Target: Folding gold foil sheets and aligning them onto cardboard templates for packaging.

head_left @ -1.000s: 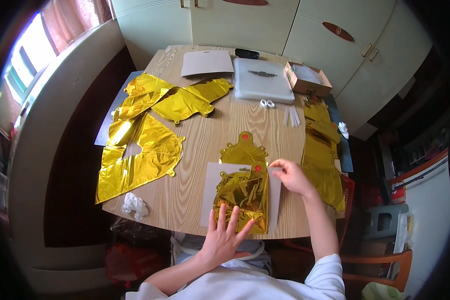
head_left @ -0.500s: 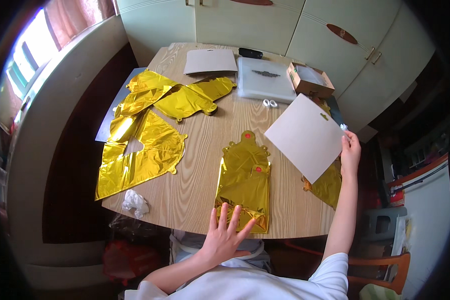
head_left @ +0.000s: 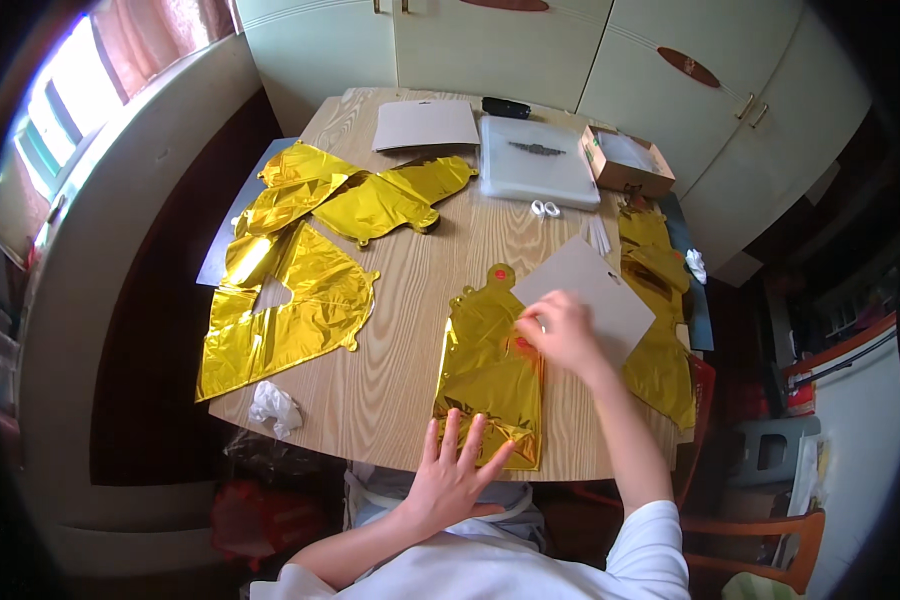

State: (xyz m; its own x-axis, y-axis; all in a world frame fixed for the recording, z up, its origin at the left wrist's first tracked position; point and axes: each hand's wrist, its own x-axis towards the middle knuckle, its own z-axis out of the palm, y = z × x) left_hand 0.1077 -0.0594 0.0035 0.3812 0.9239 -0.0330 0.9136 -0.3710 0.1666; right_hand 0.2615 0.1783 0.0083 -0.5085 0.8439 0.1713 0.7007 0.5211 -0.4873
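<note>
Head view: your left hand [head_left: 452, 480] lies flat with fingers spread, holding nothing, on the near end of the folded gold foil [head_left: 482, 375]. That foil lies lengthwise at the table's [head_left: 390, 400] near edge, in front of you, with its rounded, red-dotted tip pointing away. Your right hand [head_left: 562, 335] is over its right side, by the second red dot, fingers bent and blurred; you can't tell whether they grip the foil. A pale card [head_left: 602, 290] sits askew just beside the foil, partly behind that hand. More gold sheets [head_left: 320, 300] spread to your left, near a crumpled white tissue [head_left: 275, 408].
</note>
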